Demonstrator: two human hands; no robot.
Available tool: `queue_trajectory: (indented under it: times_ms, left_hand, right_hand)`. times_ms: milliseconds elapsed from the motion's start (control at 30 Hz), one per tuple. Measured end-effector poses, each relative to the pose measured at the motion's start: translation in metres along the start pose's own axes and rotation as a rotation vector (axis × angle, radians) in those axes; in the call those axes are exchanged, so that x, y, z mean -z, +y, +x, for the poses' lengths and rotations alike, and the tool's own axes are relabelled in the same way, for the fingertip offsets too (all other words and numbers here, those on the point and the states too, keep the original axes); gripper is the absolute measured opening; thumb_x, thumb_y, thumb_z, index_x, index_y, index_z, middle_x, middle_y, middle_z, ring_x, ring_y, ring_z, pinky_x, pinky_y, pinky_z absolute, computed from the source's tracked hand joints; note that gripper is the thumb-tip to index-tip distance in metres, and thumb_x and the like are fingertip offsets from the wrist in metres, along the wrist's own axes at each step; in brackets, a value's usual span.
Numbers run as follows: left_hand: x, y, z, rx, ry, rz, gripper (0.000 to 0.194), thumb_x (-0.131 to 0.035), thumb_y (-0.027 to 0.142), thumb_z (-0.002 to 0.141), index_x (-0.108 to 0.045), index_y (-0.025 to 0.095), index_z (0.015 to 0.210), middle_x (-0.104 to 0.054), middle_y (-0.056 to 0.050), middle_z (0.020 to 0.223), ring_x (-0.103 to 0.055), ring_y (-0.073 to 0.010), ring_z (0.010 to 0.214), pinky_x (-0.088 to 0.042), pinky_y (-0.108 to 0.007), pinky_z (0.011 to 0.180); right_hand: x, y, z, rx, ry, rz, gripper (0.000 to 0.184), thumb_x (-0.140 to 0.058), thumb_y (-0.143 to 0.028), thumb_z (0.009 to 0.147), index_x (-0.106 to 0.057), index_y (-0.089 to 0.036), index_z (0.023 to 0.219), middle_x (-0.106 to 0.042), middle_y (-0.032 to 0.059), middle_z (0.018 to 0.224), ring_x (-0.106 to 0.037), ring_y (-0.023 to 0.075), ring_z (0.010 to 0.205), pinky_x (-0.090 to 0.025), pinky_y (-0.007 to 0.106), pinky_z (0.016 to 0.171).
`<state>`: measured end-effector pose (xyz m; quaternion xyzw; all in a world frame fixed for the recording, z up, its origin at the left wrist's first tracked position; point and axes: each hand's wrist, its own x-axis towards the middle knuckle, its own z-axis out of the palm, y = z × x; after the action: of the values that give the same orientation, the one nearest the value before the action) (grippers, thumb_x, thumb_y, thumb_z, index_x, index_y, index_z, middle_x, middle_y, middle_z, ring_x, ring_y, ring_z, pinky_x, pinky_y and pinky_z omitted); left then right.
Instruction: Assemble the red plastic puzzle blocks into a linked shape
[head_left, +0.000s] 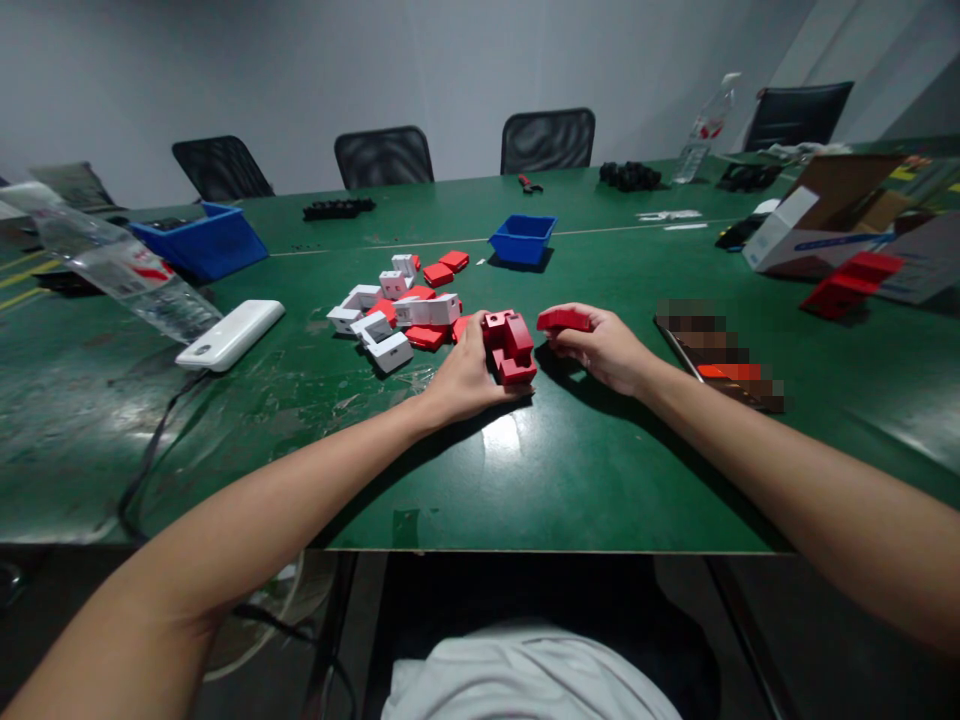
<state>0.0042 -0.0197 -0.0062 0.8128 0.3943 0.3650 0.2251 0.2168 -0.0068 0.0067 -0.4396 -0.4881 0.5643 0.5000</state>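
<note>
My left hand is closed around a red block assembly that rests on the green table. My right hand pinches a flat red piece just to the right of the assembly, a little above the tabletop. Behind the left hand lies a heap of red and white blocks, several of them loose.
A small blue bin stands behind the heap; a larger blue bin sits far left. A white power bank with a cable and a plastic bottle lie at left. A cardboard box and red piece are at right. Chairs line the far edge.
</note>
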Motion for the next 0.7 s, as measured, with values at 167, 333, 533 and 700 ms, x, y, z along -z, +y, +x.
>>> queue_trajectory:
  times_ms: [167,333,533,700]
  left_hand:
    - [-0.001,-0.002,0.000,-0.013,0.004,-0.006,0.091,-0.088,0.042,0.060,-0.035,0.017,0.130,-0.051,-0.017,0.131,-0.056,-0.0324,0.121,-0.047,-0.053,0.106]
    - [-0.001,-0.001,0.000,-0.014,0.004,-0.007,0.090,-0.087,0.043,0.061,-0.034,0.017,0.129,-0.051,-0.018,0.130,-0.057,-0.0325,0.120,-0.048,-0.053,0.105]
    - [-0.001,-0.002,0.000,-0.014,0.001,-0.002,0.093,-0.087,0.045,0.061,-0.033,0.018,0.130,-0.051,-0.017,0.131,-0.056,-0.0326,0.121,-0.047,-0.053,0.106]
    - [0.000,-0.001,-0.001,0.012,-0.004,0.002,0.094,-0.088,0.045,0.060,-0.033,0.016,0.131,-0.051,-0.018,0.132,-0.056,-0.0334,0.121,-0.047,-0.054,0.106]
  right_hand:
    - [-0.002,-0.004,-0.003,-0.021,-0.015,0.007,0.047,-0.092,-0.034,0.054,-0.068,-0.017,0.090,-0.066,0.0002,0.079,-0.058,0.0110,0.067,-0.044,0.025,0.058]
    - [-0.005,-0.008,-0.006,-0.023,-0.005,0.023,0.055,-0.094,-0.044,0.053,-0.064,-0.018,0.091,-0.066,-0.0008,0.079,-0.057,0.0101,0.063,-0.041,0.024,0.054]
    - [-0.003,-0.007,-0.004,-0.035,-0.013,0.029,0.054,-0.092,-0.043,0.055,-0.061,-0.019,0.091,-0.067,-0.0002,0.082,-0.058,0.0105,0.064,-0.040,0.024,0.055]
    - [0.002,0.001,0.000,0.005,-0.004,-0.011,0.052,-0.094,-0.027,0.049,-0.062,-0.020,0.090,-0.068,0.0004,0.088,-0.061,0.0134,0.076,-0.046,0.028,0.067]
